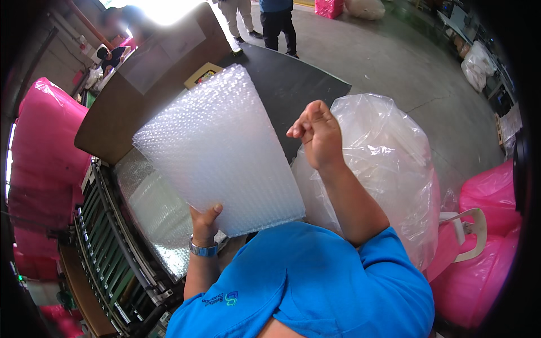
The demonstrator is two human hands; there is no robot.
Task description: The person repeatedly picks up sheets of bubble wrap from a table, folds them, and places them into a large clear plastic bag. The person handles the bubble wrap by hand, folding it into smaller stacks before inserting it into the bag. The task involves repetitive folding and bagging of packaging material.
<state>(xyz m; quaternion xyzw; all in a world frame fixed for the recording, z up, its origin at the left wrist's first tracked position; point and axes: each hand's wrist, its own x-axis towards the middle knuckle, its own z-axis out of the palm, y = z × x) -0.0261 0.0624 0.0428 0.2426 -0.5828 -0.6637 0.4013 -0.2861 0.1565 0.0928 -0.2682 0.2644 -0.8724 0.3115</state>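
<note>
My left hand (205, 223), with a metal watch on its wrist, grips a stack of clear bubble wrap bags (222, 158) by the near left edge. The thumb lies on top and the other fingers are hidden beneath. The stack is held up at a tilt in front of my chest. Right of it, and apart from it, my right hand (318, 135) is raised with its fingers curled together and nothing visible in them. Below the stack, more bubble wrap (155, 197) lies on the machine's bed.
A large clear plastic bag (389, 141) bulges beside my right arm. Left stands a roller conveyor (110, 236), with pink wrapped bundles (48, 152) beyond. A brown board (135, 90) and dark tabletop (298, 79) lie ahead. More pink bags (479, 270) sit right. People stand at the back.
</note>
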